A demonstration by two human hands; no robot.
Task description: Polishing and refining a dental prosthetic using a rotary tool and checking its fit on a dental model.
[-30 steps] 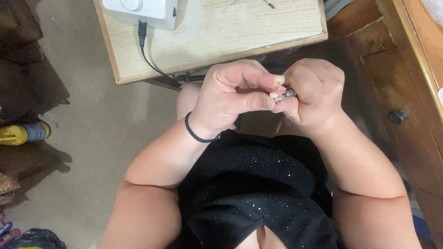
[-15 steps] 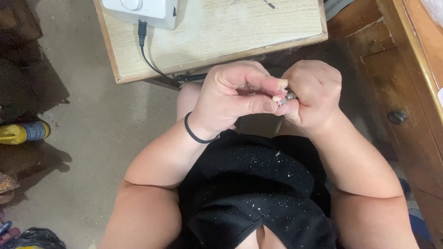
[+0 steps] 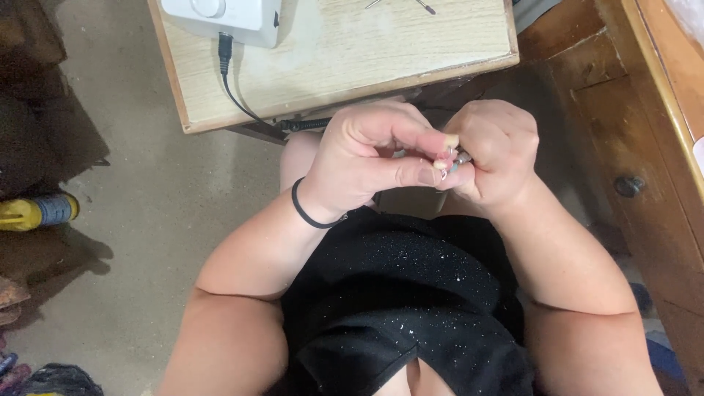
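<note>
My left hand (image 3: 370, 158), with a black band on its wrist, pinches a small pale pink piece (image 3: 444, 159) between thumb and forefinger. My right hand (image 3: 493, 149) is closed around a thin grey metal tool (image 3: 462, 157), most of which is hidden in the fist. The tool's tip meets the pink piece where the two hands touch. Both hands hover over my lap, just in front of the small table's edge. White dust speckles my black garment (image 3: 411, 293).
A light wooden table (image 3: 411, 66) carries a white box-shaped device (image 3: 231, 16) with a black cable (image 3: 236, 99) and thin metal bits (image 3: 400, 4). To the right stands a brown wooden cabinet with a knob (image 3: 628, 186). On the floor at left lies a yellow bottle (image 3: 33, 211).
The hands stay pressed together in nearly the same spot; only the fingers shift slightly around the tool tip.
</note>
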